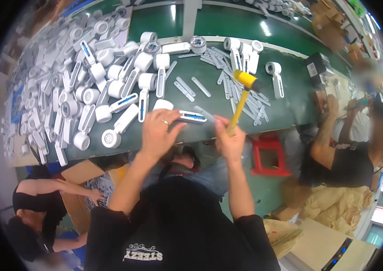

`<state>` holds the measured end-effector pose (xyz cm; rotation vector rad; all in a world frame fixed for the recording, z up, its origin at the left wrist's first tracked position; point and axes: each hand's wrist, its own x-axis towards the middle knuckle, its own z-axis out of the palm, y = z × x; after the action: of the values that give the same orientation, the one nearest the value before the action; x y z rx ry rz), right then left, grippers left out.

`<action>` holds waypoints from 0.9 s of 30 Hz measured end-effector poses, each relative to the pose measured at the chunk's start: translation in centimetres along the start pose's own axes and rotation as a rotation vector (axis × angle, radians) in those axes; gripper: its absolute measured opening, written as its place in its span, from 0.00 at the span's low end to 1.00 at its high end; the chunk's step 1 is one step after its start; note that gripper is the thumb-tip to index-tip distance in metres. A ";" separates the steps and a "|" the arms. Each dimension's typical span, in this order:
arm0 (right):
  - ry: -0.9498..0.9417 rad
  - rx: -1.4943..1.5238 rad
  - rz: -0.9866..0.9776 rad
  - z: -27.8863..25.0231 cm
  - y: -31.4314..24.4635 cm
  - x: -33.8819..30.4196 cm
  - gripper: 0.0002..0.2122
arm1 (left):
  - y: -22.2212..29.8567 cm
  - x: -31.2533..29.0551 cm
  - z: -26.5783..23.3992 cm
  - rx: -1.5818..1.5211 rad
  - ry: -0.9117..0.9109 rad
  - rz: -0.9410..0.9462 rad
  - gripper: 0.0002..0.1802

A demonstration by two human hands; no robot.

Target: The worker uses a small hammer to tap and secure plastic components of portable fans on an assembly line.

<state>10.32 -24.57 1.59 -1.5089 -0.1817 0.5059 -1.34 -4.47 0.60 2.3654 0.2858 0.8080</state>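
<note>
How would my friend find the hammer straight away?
Start at the green table. At its near edge, the person's right hand grips the hammer, whose head shows against scattered grey strips. Its yellow handle and black-ended yellow head set it apart from them.

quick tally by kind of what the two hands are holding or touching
yellow hammer: 1, in the right hand
pale strip: 1, at the right fingertips
white gadget: 1, under the left hand
total: 3

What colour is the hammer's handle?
The hammer's handle is yellow, showing best in the head view.
</note>
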 end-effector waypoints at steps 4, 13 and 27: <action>-0.126 -0.300 0.037 0.4 -1.5 1.7 0.12 | -2.4 2.1 -2.4 0.212 -0.090 0.207 0.38; -0.288 -0.531 -0.056 2.4 -0.6 4.5 0.12 | -4.5 2.1 -0.8 0.011 -0.121 0.171 0.35; -0.286 -0.462 0.017 2.3 -0.5 5.4 0.11 | -4.8 2.5 -0.6 -0.057 -0.133 0.131 0.37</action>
<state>14.22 -20.21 1.20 -1.8817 -0.5385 0.7277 0.25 0.57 -0.73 2.3906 0.0521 0.7046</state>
